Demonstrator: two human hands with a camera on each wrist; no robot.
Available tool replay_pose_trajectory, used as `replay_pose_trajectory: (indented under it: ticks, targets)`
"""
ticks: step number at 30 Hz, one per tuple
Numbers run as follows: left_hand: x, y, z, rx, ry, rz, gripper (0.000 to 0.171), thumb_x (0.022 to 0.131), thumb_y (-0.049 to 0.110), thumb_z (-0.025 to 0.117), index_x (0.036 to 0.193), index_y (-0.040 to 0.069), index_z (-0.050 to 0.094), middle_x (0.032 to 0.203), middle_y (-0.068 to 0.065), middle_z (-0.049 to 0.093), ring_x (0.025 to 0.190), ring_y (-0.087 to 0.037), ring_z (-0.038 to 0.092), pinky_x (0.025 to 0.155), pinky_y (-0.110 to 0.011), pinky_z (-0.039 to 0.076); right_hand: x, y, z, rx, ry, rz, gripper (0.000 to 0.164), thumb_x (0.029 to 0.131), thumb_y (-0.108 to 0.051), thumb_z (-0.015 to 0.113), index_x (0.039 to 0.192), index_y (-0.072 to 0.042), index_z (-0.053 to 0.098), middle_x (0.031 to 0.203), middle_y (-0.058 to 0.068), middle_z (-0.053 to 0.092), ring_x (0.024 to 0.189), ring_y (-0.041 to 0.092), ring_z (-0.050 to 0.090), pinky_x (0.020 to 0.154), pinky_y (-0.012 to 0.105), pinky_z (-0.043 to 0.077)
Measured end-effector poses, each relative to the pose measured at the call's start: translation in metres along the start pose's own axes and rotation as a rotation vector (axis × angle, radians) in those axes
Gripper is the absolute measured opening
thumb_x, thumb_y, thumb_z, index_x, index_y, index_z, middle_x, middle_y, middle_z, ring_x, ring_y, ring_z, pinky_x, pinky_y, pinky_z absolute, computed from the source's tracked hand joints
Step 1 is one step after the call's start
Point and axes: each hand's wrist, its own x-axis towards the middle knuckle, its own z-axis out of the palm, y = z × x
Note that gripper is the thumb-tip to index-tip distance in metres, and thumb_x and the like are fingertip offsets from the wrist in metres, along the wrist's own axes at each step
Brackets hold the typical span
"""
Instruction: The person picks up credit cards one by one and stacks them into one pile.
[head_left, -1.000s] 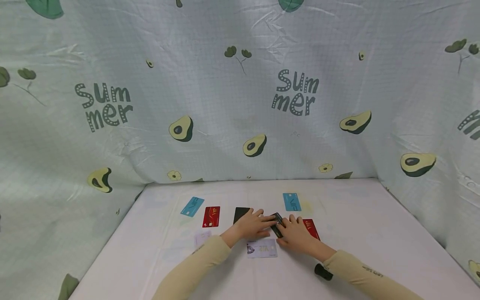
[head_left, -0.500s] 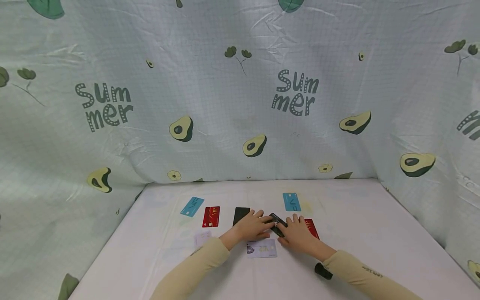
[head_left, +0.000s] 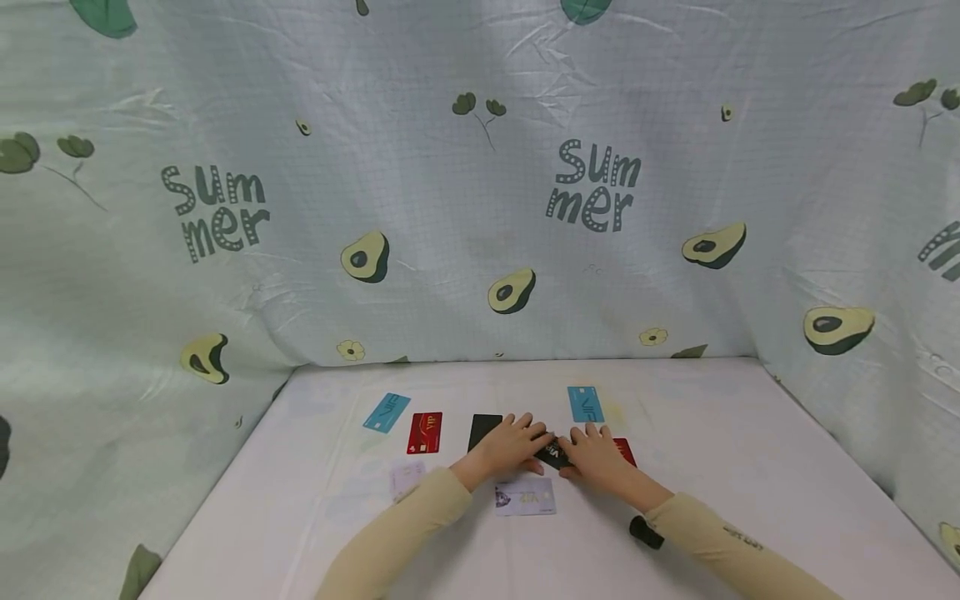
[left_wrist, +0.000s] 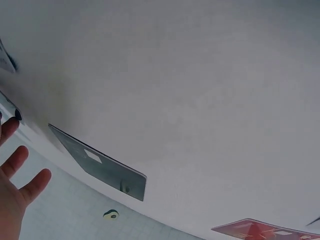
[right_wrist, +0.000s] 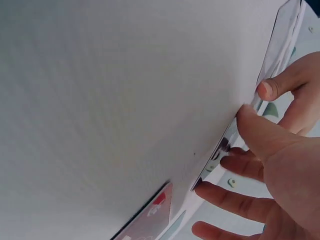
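On the white tabletop (head_left: 720, 433), a black VIP card (head_left: 552, 455) lies between my spread left hand (head_left: 504, 447) and my right hand (head_left: 600, 464), which pinches its edges. Light, even pressure should steady it.

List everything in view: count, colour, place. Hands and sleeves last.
Blue cards: 2, blue, far part of table, one left, one right
Red cards: 2, red, one left of the hands, one partly behind right hand
Black cards: 2, black, one partly behind left hand, one between the hands
Lavender cards: 2, pale purple, one partly behind left sleeve, one nearer the person than the hands
Small object, unidentified: 1, black, at right sleeve
Table: 1, white, under everything
Backdrop: pale, green avocado and "summer" prints, around table
Left hand, right hand: 2, at the middle black card
Sleeves: 2, beige, on both arms
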Motion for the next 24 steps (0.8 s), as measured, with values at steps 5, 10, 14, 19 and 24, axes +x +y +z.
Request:
replay_pose_trajectory:
  ticks: [5,10,14,19,24]
  targets:
    - [0.008,-0.004,0.000,0.071,-0.017,-0.016,0.063,0.075,0.067,0.039,0.122,0.026,0.047,0.115,0.011,0.052,0.101,-0.010,0.047,0.083,-0.029,0.044,0.005,0.002,-0.001,-0.015,-0.067,0.066,0.056,0.072,-0.050,0.065,0.099,-0.001,0.056,0.091,0.014,0.057,0.087,0.033,0.049,0.074,0.051,0.040]
    - [0.017,-0.008,0.000,0.048,-0.084,-0.026,0.068,0.068,0.071,0.043,0.119,0.027,0.048,0.113,0.012,0.051,0.097,-0.009,0.044,0.077,-0.026,0.041,0.009,0.004,-0.005,0.009,-0.106,0.087,0.058,0.070,-0.052,0.066,0.093,-0.001,0.053,0.087,0.016,0.055,0.085,0.033,0.048,0.072,0.051,0.039]
    - [0.024,-0.011,0.000,-0.007,-0.136,-0.037,0.072,0.063,0.073,0.049,0.119,0.026,0.048,0.113,0.009,0.050,0.099,-0.010,0.043,0.079,-0.028,0.041,0.011,0.007,-0.004,0.036,-0.133,0.082,0.060,0.069,-0.054,0.065,0.094,-0.001,0.052,0.086,0.016,0.055,0.083,0.032,0.047,0.071,0.051,0.038]
    - [0.031,-0.015,-0.001,-0.099,-0.204,-0.070,0.079,0.058,0.074,0.055,0.122,0.030,0.044,0.114,0.006,0.048,0.100,-0.012,0.041,0.085,-0.032,0.042,0.015,0.013,0.001,0.100,-0.177,0.077,0.063,0.069,-0.054,0.066,0.097,0.000,0.051,0.088,0.015,0.055,0.085,0.032,0.045,0.075,0.053,0.037]
    - [0.034,-0.017,0.000,-0.146,-0.232,-0.081,0.077,0.057,0.074,0.056,0.119,0.031,0.044,0.112,0.005,0.047,0.099,-0.012,0.039,0.084,-0.032,0.041,0.016,0.018,0.005,0.130,-0.202,0.063,0.065,0.070,-0.054,0.066,0.099,0.001,0.050,0.088,0.015,0.054,0.086,0.032,0.045,0.078,0.057,0.037]
